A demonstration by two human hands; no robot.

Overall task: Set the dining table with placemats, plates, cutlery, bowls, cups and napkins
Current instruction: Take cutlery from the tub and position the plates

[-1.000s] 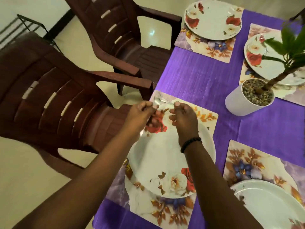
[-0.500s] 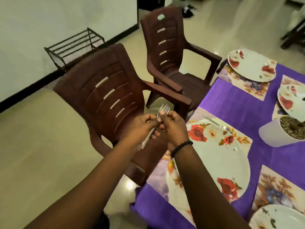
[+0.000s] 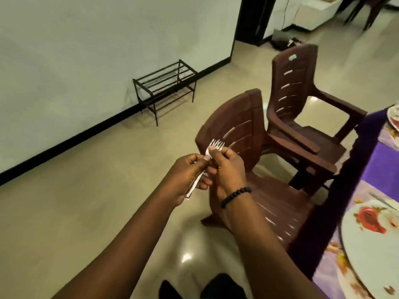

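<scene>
My left hand [image 3: 187, 176] grips a bundle of silver forks [image 3: 216, 145] by the handles, tines pointing up and away. My right hand [image 3: 226, 169] pinches the forks near the neck, just below the tines. Both hands are off the table, above the floor in front of a brown plastic chair [image 3: 244, 134]. At the right edge lies a white floral plate [image 3: 371, 240] on a floral placemat [image 3: 332, 255], with one fork [image 3: 382, 200] beside the plate's far rim. The purple tablecloth [image 3: 375, 160] covers the table.
A second brown chair [image 3: 302, 100] stands behind the first, close to the table. A black metal rack [image 3: 166, 87] stands against the white wall at left. Another plate's rim [image 3: 394, 117] shows at the far right. Open tiled floor lies to the left.
The view has swung left, away from the table. Both hands moved off the plate with the forks; one fork stays beside the near plate.
</scene>
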